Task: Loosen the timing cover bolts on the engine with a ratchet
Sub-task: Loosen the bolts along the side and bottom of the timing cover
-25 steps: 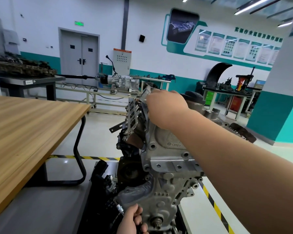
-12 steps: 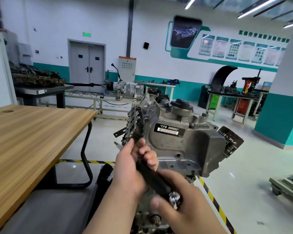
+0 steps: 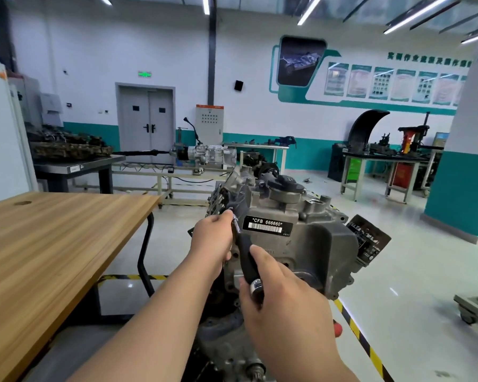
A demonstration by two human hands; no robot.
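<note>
A grey aluminium engine [image 3: 309, 244] with a black "CFB 666660" label stands on its stand in front of me. A ratchet [image 3: 246, 257] with a black handle and chrome butt end lies slanted across the timing cover's upper left. Its head sits at the cover's top left edge, hidden under my fingers. My left hand [image 3: 211, 241] holds the ratchet's head end against the cover. My right hand [image 3: 276, 296] grips the lower end of the handle, thumb along the black grip.
A wooden table [image 3: 53, 244] with a black tube leg stands close on my left. Yellow-black floor tape [image 3: 362, 337] runs right of the engine. Workbenches [image 3: 384, 166] with parts and a gearbox on a frame [image 3: 204, 155] line the far wall.
Both hands have risen with the ratchet. My left hand moved up to the cover's top left edge, and my right hand slid onto the handle's lower end.
</note>
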